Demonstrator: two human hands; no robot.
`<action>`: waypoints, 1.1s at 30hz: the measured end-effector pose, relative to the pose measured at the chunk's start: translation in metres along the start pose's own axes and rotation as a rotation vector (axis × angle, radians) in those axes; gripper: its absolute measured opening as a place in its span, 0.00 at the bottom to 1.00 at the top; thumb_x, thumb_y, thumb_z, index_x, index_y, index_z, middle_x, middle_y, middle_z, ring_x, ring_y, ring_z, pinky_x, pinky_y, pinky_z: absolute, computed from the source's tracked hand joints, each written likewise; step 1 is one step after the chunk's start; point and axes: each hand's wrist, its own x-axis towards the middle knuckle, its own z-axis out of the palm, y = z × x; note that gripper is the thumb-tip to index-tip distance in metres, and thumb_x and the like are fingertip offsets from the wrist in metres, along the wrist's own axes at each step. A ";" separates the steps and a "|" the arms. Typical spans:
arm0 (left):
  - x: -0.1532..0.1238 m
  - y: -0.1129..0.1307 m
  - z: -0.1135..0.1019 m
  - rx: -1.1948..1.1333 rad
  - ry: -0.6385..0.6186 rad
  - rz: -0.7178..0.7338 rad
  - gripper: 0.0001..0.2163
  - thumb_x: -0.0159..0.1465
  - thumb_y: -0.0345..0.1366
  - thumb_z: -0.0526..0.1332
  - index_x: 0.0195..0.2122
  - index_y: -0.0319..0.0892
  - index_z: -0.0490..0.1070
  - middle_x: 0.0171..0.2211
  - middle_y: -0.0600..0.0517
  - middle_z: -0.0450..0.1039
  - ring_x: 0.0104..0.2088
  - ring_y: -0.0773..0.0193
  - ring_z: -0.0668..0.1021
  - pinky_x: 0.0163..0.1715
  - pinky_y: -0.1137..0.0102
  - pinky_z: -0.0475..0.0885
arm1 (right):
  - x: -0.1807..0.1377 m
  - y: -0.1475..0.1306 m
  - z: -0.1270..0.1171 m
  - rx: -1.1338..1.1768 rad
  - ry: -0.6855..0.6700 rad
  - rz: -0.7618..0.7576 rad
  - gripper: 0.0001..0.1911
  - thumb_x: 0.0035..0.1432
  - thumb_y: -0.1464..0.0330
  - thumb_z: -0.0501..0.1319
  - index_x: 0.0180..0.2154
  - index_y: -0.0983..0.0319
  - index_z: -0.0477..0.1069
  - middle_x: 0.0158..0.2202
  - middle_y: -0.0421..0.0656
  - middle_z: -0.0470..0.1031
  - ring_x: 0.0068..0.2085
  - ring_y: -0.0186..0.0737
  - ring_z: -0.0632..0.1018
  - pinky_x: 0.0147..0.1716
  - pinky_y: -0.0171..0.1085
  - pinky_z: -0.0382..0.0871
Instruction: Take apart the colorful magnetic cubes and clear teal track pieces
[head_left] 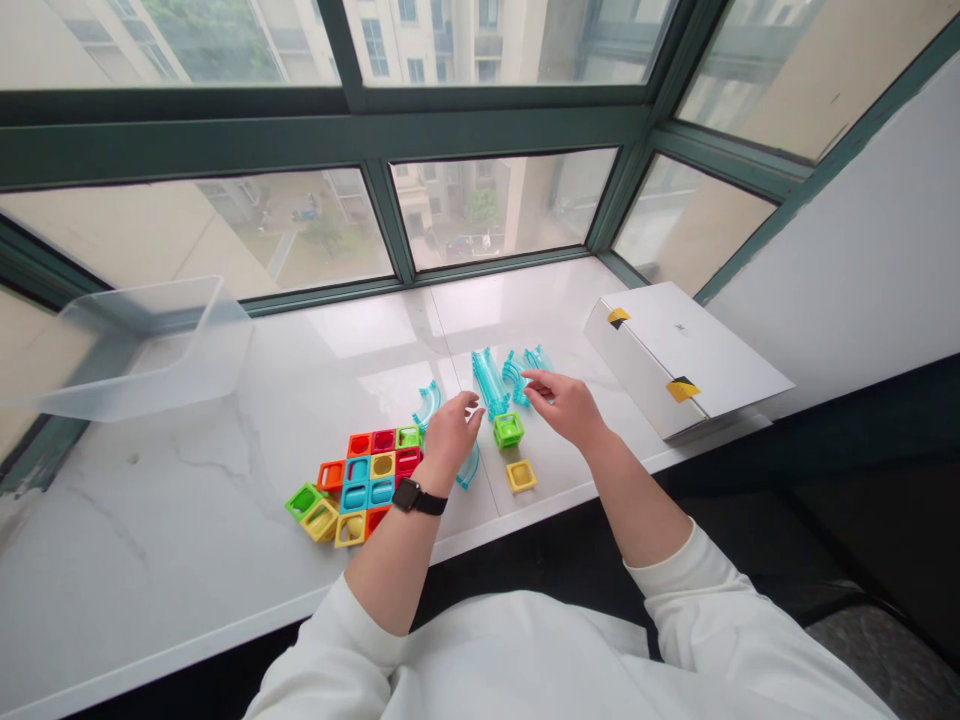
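My left hand (451, 432) hovers over the sill with its fingers loosely bent and apart, nothing visible between them. Beneath it lies a curved clear-blue track piece (469, 466), and another curved track piece (428, 404) is just to its left. My right hand (564, 405) is open, its fingertips at the edge of a curved blue track piece (514, 375); whether they touch it I cannot tell. Straight blue track pieces (490, 382) lie between the hands. Closer to me are a green cube block (508, 430) and a yellow block (520, 476).
Red, blue, yellow and green hollow blocks (369, 468) lie grouped at the left forearm. A clear plastic bin (187, 350) stands at the far left. On the right is a white box (697, 345) with yellow-black tabs. Windows (502, 205) border the white sill (225, 500).
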 end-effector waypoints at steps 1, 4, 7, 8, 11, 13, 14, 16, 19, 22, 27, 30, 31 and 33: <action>-0.004 0.000 -0.008 -0.004 0.018 -0.013 0.07 0.70 0.36 0.64 0.49 0.48 0.75 0.45 0.50 0.84 0.40 0.58 0.85 0.40 0.65 0.75 | -0.002 -0.006 -0.002 0.012 0.007 -0.011 0.15 0.68 0.67 0.64 0.54 0.55 0.81 0.42 0.44 0.86 0.42 0.45 0.87 0.46 0.43 0.84; -0.020 -0.007 -0.037 0.020 0.084 -0.038 0.08 0.72 0.38 0.62 0.50 0.48 0.76 0.43 0.50 0.84 0.41 0.56 0.85 0.42 0.64 0.76 | -0.011 -0.025 -0.005 0.058 0.007 -0.052 0.13 0.69 0.66 0.63 0.52 0.55 0.81 0.44 0.44 0.86 0.43 0.44 0.87 0.45 0.42 0.84; -0.043 -0.024 -0.064 0.102 0.144 -0.006 0.10 0.73 0.40 0.59 0.50 0.46 0.77 0.46 0.47 0.84 0.47 0.52 0.84 0.48 0.60 0.76 | -0.022 -0.045 -0.002 0.086 -0.029 -0.083 0.13 0.70 0.67 0.63 0.52 0.56 0.81 0.45 0.44 0.86 0.43 0.43 0.86 0.45 0.41 0.83; -0.052 -0.031 -0.071 0.144 0.153 0.014 0.10 0.73 0.40 0.59 0.50 0.45 0.77 0.47 0.46 0.83 0.49 0.50 0.83 0.50 0.58 0.76 | -0.027 -0.052 0.001 0.091 -0.057 -0.088 0.13 0.70 0.67 0.63 0.52 0.56 0.81 0.45 0.44 0.86 0.42 0.42 0.86 0.45 0.40 0.82; -0.078 -0.051 -0.083 0.254 0.161 0.093 0.10 0.72 0.39 0.59 0.49 0.44 0.77 0.49 0.43 0.82 0.52 0.47 0.81 0.55 0.53 0.74 | -0.042 -0.071 0.016 0.101 -0.202 -0.081 0.12 0.69 0.69 0.64 0.52 0.57 0.80 0.44 0.43 0.85 0.41 0.40 0.85 0.45 0.39 0.80; -0.094 -0.061 -0.084 0.295 0.150 0.142 0.10 0.72 0.38 0.59 0.50 0.45 0.77 0.52 0.43 0.80 0.56 0.46 0.79 0.59 0.50 0.72 | -0.052 -0.080 0.032 0.084 -0.331 -0.042 0.12 0.68 0.70 0.66 0.51 0.57 0.80 0.46 0.43 0.84 0.39 0.38 0.84 0.45 0.38 0.78; -0.102 -0.065 -0.083 0.306 0.143 0.159 0.10 0.72 0.37 0.60 0.51 0.46 0.77 0.55 0.43 0.79 0.58 0.45 0.77 0.62 0.49 0.70 | -0.058 -0.084 0.041 0.061 -0.394 -0.013 0.12 0.67 0.70 0.66 0.51 0.57 0.80 0.47 0.44 0.83 0.38 0.37 0.84 0.45 0.38 0.77; -0.113 -0.071 -0.079 0.307 0.128 0.179 0.11 0.72 0.37 0.60 0.53 0.47 0.77 0.59 0.43 0.77 0.62 0.44 0.75 0.65 0.47 0.67 | -0.069 -0.090 0.058 -0.021 -0.490 0.061 0.13 0.67 0.69 0.68 0.52 0.57 0.80 0.48 0.45 0.82 0.40 0.39 0.84 0.45 0.38 0.76; -0.122 -0.075 -0.073 0.288 0.112 0.186 0.13 0.72 0.37 0.60 0.55 0.47 0.77 0.60 0.43 0.75 0.63 0.45 0.74 0.66 0.47 0.67 | -0.085 -0.094 0.080 -0.180 -0.552 0.177 0.17 0.68 0.66 0.68 0.56 0.58 0.78 0.49 0.48 0.80 0.46 0.46 0.83 0.47 0.41 0.74; -0.124 -0.076 -0.069 0.284 0.119 0.178 0.13 0.72 0.36 0.60 0.56 0.48 0.77 0.60 0.43 0.75 0.62 0.46 0.74 0.65 0.47 0.68 | -0.099 -0.094 0.092 -0.257 -0.590 0.247 0.20 0.68 0.64 0.67 0.60 0.58 0.75 0.51 0.51 0.79 0.49 0.49 0.82 0.49 0.43 0.72; -0.123 -0.075 -0.069 0.296 0.138 0.171 0.12 0.72 0.37 0.61 0.54 0.48 0.78 0.59 0.43 0.75 0.61 0.46 0.75 0.65 0.49 0.69 | -0.110 -0.090 0.102 -0.263 -0.596 0.324 0.24 0.69 0.62 0.65 0.64 0.59 0.69 0.53 0.52 0.78 0.50 0.50 0.81 0.50 0.42 0.70; -0.123 -0.075 -0.069 0.295 0.146 0.171 0.12 0.72 0.37 0.61 0.54 0.48 0.79 0.59 0.43 0.76 0.61 0.46 0.75 0.65 0.48 0.69 | -0.111 -0.085 0.110 -0.265 -0.576 0.363 0.28 0.69 0.62 0.65 0.67 0.60 0.66 0.57 0.54 0.76 0.55 0.51 0.79 0.54 0.43 0.69; -0.123 -0.075 -0.069 0.291 0.147 0.169 0.12 0.72 0.37 0.61 0.54 0.48 0.79 0.59 0.43 0.76 0.61 0.46 0.75 0.65 0.48 0.69 | -0.112 -0.083 0.113 -0.263 -0.569 0.369 0.29 0.70 0.61 0.65 0.68 0.61 0.65 0.58 0.54 0.75 0.56 0.51 0.79 0.55 0.43 0.69; -0.123 -0.075 -0.069 0.284 0.146 0.162 0.12 0.72 0.37 0.61 0.53 0.48 0.79 0.59 0.43 0.76 0.61 0.46 0.75 0.65 0.48 0.68 | -0.113 -0.079 0.121 -0.259 -0.556 0.384 0.29 0.70 0.61 0.64 0.68 0.62 0.65 0.60 0.55 0.73 0.58 0.51 0.78 0.57 0.44 0.68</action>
